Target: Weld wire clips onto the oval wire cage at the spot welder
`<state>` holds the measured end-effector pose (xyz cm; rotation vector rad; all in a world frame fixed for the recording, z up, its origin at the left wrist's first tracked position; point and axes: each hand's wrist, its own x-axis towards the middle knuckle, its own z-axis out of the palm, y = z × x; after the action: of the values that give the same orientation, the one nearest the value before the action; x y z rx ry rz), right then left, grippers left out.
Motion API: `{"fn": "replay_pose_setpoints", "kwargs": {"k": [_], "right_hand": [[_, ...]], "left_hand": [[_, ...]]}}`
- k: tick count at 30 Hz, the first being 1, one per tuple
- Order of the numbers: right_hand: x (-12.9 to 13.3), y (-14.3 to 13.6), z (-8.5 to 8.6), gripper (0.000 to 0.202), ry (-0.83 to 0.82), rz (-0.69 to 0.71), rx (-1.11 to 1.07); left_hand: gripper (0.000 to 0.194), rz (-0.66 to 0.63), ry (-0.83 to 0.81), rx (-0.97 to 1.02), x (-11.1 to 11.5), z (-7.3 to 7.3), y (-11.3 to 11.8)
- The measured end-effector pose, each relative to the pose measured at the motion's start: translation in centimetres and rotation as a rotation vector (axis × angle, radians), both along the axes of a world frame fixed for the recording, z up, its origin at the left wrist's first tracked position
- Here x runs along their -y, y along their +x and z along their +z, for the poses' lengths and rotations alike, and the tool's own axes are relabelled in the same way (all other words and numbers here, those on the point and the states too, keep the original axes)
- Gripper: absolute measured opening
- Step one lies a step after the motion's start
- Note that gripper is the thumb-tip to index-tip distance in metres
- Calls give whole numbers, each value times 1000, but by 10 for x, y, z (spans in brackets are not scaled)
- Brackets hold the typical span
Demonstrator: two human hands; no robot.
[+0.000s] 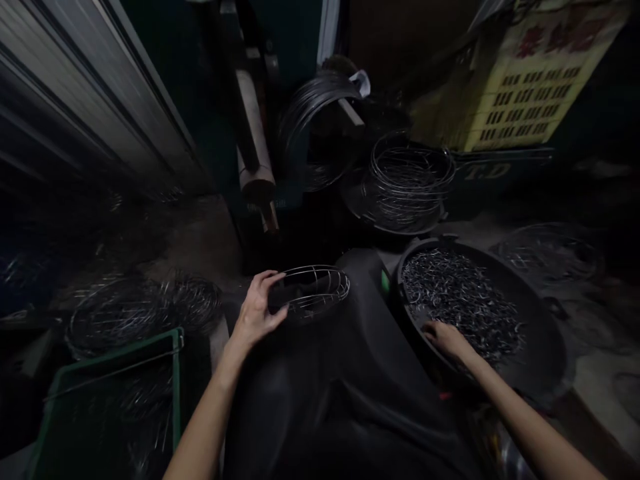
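Observation:
Between the thumb and fingers of my left hand [257, 312] is the left end of a rounded wire frame [325, 295], made of thin curved wires with short cross wires. The frame lies over the dark cloth [340, 360] on my lap. My right hand [445, 337] is at the near left edge of a round black basin [543, 333], beside a heap of small curved metal pieces [460, 293]. Its fingers are curled together; whether they hold a piece is too small to tell.
At the lower left stands a green crate [117, 353], with wire coils [120, 310] behind it. A machine arm [255, 133] hangs ahead. Wire rings [410, 177] lie in a tray beyond the basin, near a yellow crate [530, 100].

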<state>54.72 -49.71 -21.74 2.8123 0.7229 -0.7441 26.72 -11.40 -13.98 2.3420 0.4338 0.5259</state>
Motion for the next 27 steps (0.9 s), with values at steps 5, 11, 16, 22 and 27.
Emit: {"fn": "replay_pose_setpoints", "kwargs": {"k": [5,11,16,22,27], "right_hand": [[-7,-8,34,25,66,-152,170],[-125,-66,128,37,939,-111,-313],[-225,-97,160,23,907,389,-505],[-248,-108,142,44,708,887,189],[-246,-109,133,35,691,998,333]], "left_hand": [[52,93,33,29,3,-3,4],[50,61,35,75,-1,6,12],[50,48,85,40,1,16,17],[50,57,79,49,1,20,11],[50,68,65,36,0,22,9]]}}
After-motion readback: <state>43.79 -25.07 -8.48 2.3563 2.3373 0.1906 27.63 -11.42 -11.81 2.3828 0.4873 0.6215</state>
